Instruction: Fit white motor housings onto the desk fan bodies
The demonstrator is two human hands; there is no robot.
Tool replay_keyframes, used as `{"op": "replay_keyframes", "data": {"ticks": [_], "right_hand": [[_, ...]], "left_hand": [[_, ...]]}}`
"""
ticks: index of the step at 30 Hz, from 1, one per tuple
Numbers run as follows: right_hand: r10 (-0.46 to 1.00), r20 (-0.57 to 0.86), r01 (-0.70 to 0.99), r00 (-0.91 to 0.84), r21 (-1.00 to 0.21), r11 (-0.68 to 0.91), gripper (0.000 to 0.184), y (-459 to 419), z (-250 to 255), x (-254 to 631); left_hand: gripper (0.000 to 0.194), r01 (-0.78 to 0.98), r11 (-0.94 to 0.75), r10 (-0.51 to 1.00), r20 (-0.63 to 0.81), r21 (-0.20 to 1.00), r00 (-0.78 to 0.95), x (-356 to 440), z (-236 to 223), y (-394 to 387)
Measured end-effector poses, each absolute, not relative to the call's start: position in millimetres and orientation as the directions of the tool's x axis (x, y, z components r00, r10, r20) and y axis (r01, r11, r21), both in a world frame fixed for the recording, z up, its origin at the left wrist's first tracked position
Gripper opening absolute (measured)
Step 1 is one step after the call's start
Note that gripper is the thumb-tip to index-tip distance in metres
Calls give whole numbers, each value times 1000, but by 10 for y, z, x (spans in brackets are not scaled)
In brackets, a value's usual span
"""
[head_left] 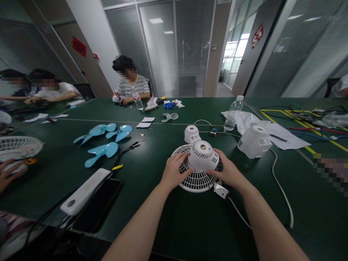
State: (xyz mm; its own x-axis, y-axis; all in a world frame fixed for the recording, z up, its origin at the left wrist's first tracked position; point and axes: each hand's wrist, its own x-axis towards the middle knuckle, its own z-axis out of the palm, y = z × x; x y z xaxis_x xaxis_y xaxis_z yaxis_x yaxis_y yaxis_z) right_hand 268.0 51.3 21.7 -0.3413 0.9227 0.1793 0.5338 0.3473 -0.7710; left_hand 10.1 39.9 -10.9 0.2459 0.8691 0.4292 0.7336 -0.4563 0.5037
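Observation:
Between my two hands is a white vented fan motor housing (pixel 203 155), sitting over a round white fan grille (pixel 198 182) that lies on the table. My left hand (pixel 175 170) grips the housing's left side, its fingers bent and partly over the grille. On the other side my right hand (pixel 227 170) is closed round the housing's lower right. Just behind stands a second, smaller white vented part (pixel 191 134). A white switch box (pixel 221 190) with a cord lies by my right hand. Farther right is another white housing (pixel 255 141) in clear plastic.
Blue fan blades (pixel 102 152) lie to the left, near a white power strip (pixel 85 191) and a black phone (pixel 98 206). A water bottle (pixel 234 113) stands behind on the right, beside papers (pixel 289 137). Cables cross the right side. At the left edge a co-worker's hand (pixel 9 174) touches another grille.

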Motion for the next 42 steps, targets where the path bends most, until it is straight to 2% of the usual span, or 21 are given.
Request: {"op": "replay_keyframes", "data": {"ticks": [19, 29, 35, 38, 42], "right_hand": [[901, 187, 530, -392, -754, 387, 99, 510, 168, 2655], [899, 205, 538, -386, -742, 400, 90, 457, 256, 2611], [909, 206, 543, -362, -746, 385, 93, 429, 226, 2554], [928, 192, 583, -319, -732, 352, 97, 416, 214, 2512], [949, 164, 631, -270, -714, 303, 93, 382, 213, 2445]], "left_hand": [[51, 718, -416, 894, 397, 558, 209, 80, -137, 436], [56, 716, -427, 891, 393, 552, 228, 54, -158, 449], [56, 677, -476, 868, 426, 562, 256, 9, -206, 485], [47, 565, -514, 848, 483, 646, 219, -30, -227, 527], [17, 348, -446, 861, 502, 825, -85, -135, -294, 625]]}}
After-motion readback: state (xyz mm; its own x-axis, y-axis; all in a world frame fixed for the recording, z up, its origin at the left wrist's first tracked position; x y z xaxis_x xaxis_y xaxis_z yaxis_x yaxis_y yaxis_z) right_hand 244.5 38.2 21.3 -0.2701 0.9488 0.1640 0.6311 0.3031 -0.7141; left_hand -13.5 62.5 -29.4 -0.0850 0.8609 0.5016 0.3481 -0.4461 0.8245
